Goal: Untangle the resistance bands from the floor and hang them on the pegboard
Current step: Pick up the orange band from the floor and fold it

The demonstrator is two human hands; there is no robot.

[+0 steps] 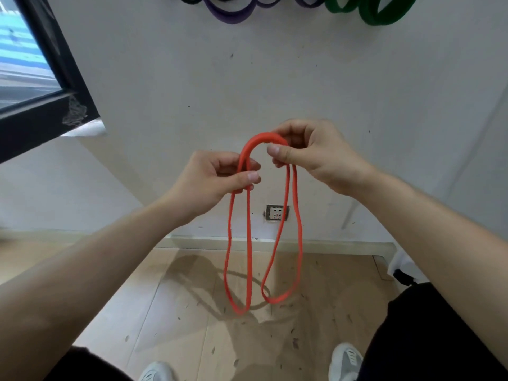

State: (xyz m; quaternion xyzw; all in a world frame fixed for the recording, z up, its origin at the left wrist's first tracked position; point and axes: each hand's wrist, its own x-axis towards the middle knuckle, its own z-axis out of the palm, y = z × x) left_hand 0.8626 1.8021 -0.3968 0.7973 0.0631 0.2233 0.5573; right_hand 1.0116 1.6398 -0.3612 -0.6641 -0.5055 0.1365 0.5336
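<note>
The orange band (248,243) hangs folded in front of the wall; the left hand (211,182) and right hand (310,152) pinch its top, close together; it looks light, soft and stretchy; hold it by the top bend.

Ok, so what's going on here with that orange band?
A person facing a white wall holds an orange band in both hands. The left hand pinches one side of its top bend, the right hand grips the other, and two loops dangle above the floor. Purple bands and green bands hang on the wall higher up; the orange one is not hung yet.
</note>
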